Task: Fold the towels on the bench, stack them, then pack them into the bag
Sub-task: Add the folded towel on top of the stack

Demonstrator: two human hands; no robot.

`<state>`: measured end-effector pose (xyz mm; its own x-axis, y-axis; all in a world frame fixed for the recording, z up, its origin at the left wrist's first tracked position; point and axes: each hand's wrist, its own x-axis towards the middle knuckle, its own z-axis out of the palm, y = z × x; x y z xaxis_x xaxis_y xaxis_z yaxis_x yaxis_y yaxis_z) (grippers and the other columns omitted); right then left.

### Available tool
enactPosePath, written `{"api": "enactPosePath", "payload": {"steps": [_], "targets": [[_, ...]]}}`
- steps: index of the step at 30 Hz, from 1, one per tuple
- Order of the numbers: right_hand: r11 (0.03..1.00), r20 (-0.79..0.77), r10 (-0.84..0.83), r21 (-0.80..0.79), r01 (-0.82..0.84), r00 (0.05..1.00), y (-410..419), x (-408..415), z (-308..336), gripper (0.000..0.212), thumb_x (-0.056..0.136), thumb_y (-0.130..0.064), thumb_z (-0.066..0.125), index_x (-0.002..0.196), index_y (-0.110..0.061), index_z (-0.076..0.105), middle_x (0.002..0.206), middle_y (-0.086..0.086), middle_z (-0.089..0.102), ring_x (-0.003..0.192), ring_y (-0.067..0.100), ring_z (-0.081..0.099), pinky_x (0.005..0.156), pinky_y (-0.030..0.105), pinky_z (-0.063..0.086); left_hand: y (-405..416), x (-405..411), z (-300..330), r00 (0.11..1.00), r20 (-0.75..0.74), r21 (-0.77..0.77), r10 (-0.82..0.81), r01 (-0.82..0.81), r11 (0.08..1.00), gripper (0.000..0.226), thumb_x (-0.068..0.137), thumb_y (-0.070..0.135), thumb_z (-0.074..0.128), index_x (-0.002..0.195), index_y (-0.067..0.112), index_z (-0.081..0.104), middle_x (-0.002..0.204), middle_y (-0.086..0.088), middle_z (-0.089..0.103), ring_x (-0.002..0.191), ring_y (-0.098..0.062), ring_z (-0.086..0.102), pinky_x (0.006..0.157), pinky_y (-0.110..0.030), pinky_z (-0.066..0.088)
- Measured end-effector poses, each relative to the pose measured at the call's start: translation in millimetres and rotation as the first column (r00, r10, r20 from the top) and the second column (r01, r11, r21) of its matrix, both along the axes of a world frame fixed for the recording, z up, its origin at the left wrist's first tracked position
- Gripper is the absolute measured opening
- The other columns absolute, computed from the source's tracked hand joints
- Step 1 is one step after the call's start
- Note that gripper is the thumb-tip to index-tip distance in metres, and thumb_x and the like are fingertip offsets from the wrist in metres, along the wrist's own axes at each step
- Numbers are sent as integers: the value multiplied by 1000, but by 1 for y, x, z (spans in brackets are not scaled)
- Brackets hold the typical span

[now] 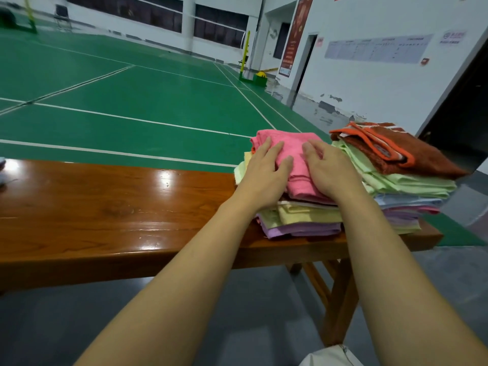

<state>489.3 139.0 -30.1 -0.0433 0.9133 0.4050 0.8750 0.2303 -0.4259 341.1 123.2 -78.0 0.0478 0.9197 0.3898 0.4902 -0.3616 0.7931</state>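
Folded pink terry towel [290,165] tops the pastel stack at the wooden surface's [105,207] three-o'clock end, left hand [264,171] and right hand [328,170] pressing flat-fingered; stacking seems underway, next probably fetching another from the unfolded pile [396,167].

I face a green court floor [137,101] marked with white lines. A net [184,14] stretches between a white pillar [188,25] and a yellow post [245,55]. The far wall holds dark windows [220,26]. On my right a white wall [375,83], its paint peeling low down, carries a red banner [295,35], a row of notices [375,48] and a dark doorway [306,64]. Under me the floor is grey [79,318].
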Motion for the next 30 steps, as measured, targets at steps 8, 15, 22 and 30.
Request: {"api": "enactPosePath", "payload": {"steps": [8,15,22,30], "targets": [[990,57,134,40,-136,989,-22,-51,12,50,106,-48,37,149,-23,46,153,3,48,139,24,44,113,43,35,-19,-52,11,989,41,-7,143,-143,990,49,111,31,27,157,13,32,167,-4,19,154,-11,10,122,-26,6],[953,103,294,41,-300,950,-28,-135,9,53,105,-48,42,151,-22,45,158,0,41,149,21,31,120,41,27,-59,-119,15,936,-188,-29,298,-308,951,48,112,22,22,156,3,28,166,-12,21,155,-19,9,121,-26,3],[881,146,472,-88,-464,869,-39,-231,-28,54,104,-50,42,150,-22,46,158,-1,41,145,20,39,117,36,32,-103,-229,-7,798,-349,-115,492,-557,823,50,111,28,27,156,5,29,166,-12,22,155,-22,9,123,-32,6],[816,129,565,-230,-530,815,-45,-290,-60,55,102,-55,43,149,-26,46,154,-1,47,141,23,44,115,43,38,-148,-339,-58,226,-606,32,763,-951,307,80,102,51,36,157,-3,13,163,-28,12,152,-41,8,125,-49,6]]}}
